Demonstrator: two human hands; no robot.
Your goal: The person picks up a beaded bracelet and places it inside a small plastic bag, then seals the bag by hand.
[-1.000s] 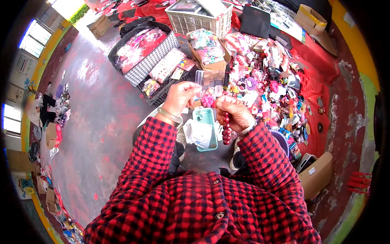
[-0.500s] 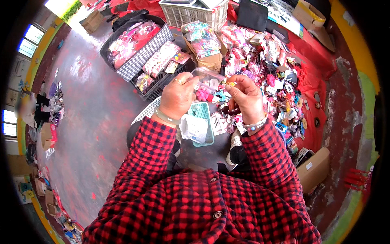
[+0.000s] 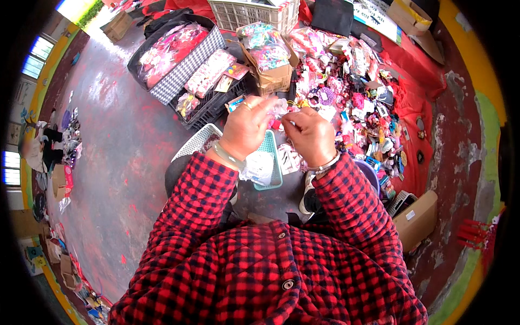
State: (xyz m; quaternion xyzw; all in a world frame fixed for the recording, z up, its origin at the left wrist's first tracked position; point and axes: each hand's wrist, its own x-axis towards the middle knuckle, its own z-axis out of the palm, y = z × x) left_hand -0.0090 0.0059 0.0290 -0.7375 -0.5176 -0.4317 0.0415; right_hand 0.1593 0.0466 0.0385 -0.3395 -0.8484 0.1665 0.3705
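In front of me a small clear plastic bag [image 3: 279, 108] is crumpled between my two hands. My left hand [image 3: 244, 129] holds its left side, fingers pointing right and smeared by motion. My right hand [image 3: 313, 136] is closed in a pinch just below the bag's right side; what its fingertips grip is too small to make out. Below the hands, a turquoise plastic basket [image 3: 277, 172] stands on the floor with a white plastic packet [image 3: 258, 168] in it. A white basket [image 3: 189, 143] sits beside it, partly behind my left wrist.
A large pile of hair accessories and small goods [image 3: 357, 103] spreads over red cloth [image 3: 417, 146] at right. Ahead stand a cardboard box [image 3: 273, 81] of packets, a houndstooth fabric bin [image 3: 187, 65], a black crate [image 3: 208, 111] and a grey crate [image 3: 254, 17].
The plastic bag, stretched between my hands before, is now crumpled. My right hand has moved left and down, and its fingers have closed. The yellow item at its fingertips no longer shows there.
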